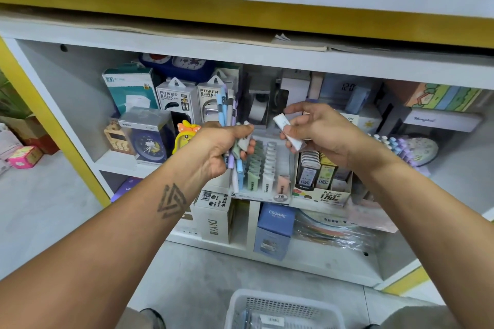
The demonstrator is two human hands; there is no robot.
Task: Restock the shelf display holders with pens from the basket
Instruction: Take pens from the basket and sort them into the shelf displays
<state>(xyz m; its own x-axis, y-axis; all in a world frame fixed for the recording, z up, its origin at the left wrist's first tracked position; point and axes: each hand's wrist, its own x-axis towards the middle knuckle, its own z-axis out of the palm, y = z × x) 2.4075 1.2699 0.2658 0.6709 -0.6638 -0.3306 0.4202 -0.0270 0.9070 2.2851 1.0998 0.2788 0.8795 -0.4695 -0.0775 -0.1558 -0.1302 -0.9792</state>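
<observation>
My left hand (217, 148) is closed around a bundle of pastel pens (227, 105), blue, purple and green, whose ends stick out above and below the fist. My right hand (314, 127) pinches a small white tube-shaped case (288, 132) at an angle, just to the right of the left hand. Both hands hover in front of a clear display holder (286, 168) on the shelf, filled with rows of green, white and pink lead cases. The white plastic basket (283, 310) stands on the floor below, with a few items inside.
The white shelf (267, 59) holds power bank boxes (176, 99), a blue alarm clock box (149, 139), a yellow toy (184, 136), a second lead display (320, 179) and a cup of pastel pens (409, 147). Boxes stand on the lower shelf (302, 259). Yellow trim frames the unit.
</observation>
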